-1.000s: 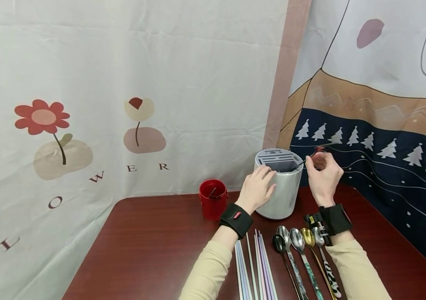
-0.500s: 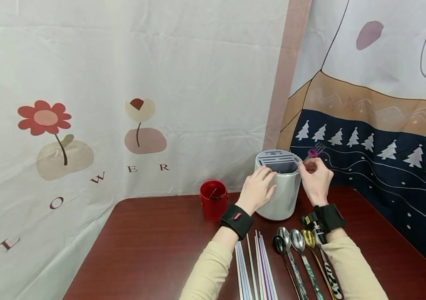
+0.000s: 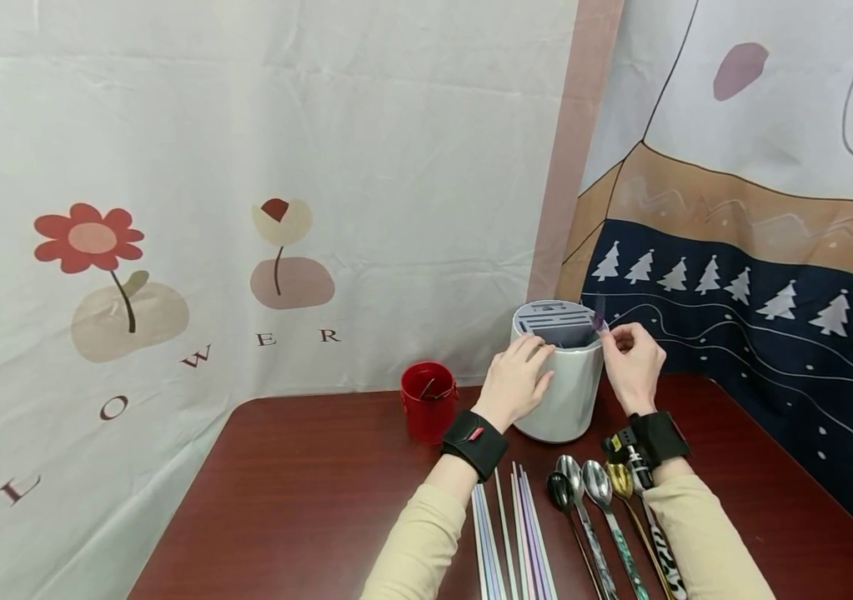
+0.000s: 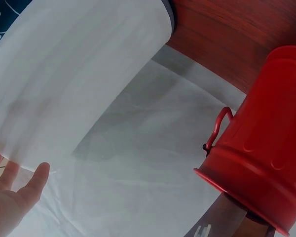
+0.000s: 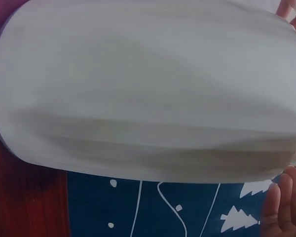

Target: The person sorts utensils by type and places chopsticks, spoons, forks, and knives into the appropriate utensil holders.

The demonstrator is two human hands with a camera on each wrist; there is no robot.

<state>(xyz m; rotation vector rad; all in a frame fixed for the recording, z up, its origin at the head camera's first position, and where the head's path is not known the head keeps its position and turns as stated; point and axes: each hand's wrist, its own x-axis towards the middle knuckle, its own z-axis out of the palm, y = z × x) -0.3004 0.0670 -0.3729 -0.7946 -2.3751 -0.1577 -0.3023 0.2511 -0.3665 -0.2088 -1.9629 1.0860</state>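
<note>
A tall white utensil holder [image 3: 567,392] with a slotted grey top [image 3: 555,317] stands at the back right of the table. My left hand [image 3: 514,377] rests its fingertips on the near left part of its rim; the thumb side stands apart in the left wrist view. At the right rim my right hand [image 3: 632,362] pinches a fork [image 3: 599,312] with a purple part, held upright over the open section. The fork's lower end is hidden. In the right wrist view, the holder's white side [image 5: 148,89] covers most of the picture, with my right fingers [image 5: 285,197] beside its rim.
A red bucket [image 3: 429,408] with thin utensils inside stands left of the holder. Several pale chopsticks [image 3: 527,533] and several long spoons [image 3: 597,483] lie on the dark red table [image 3: 306,500] in front. Printed cloth [image 3: 771,333] hangs close behind and to the right.
My right hand has moved left to the holder's rim. The fork has swung from leaning rightward to upright and sits lower. My left hand has stayed on the rim.
</note>
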